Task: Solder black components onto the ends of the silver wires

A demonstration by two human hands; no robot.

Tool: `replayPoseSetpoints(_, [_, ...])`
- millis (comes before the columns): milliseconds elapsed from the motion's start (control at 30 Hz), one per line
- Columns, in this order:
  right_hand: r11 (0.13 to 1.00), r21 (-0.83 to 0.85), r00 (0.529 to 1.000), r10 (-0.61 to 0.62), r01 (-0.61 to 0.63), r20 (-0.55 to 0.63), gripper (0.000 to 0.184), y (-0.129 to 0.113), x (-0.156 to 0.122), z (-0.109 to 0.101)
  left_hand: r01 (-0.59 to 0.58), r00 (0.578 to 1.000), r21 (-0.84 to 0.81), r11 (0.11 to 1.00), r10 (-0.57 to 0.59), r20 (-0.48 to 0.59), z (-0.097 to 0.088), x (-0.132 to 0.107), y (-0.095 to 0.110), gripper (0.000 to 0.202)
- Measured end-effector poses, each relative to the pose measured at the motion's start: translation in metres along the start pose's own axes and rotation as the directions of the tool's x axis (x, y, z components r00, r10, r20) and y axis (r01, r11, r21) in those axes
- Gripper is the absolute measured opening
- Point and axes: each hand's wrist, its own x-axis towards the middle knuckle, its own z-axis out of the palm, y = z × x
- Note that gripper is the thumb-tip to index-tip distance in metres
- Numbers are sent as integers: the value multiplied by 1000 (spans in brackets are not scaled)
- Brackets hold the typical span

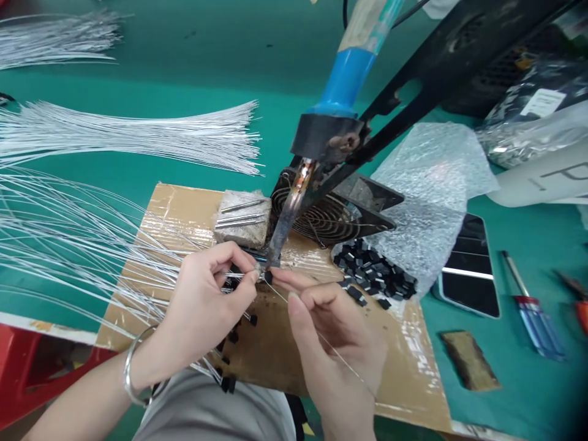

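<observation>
My left hand [211, 294] pinches the end of a thin white wire close to the tip of a soldering iron [294, 190]. The iron is clamped in a stand and points downward. At its tip, a small black connector [268, 277] touches the fingertips of my right hand [335, 331]. A thin strand of solder wire [342, 358] runs between the thumb and fingers of that hand toward the tip. My fingers partly hide the joint itself. Several wires with black connectors [228, 384] on their ends lie below my left hand.
Cardboard [399, 373] covers the bench front. Beyond the hands sit a block with metal rods [243, 217], a fan [331, 220] and a pile of black connectors [372, 269]. White wire bundles [138, 135] lie left; a phone [471, 266], screwdriver [535, 312] and sponge [469, 360] lie right.
</observation>
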Motion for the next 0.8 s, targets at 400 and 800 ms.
replayPoseSetpoints(400, [997,62,998,58,-56,-31,20,0,9,1,12,1000,23,1000,-11,-23,-3,6,11,9])
replayPoseSetpoints(800, [998,54,999,24,-21,-49,20,-5,11,2,-32,999,19,999,33,-36,-4,4,13,9])
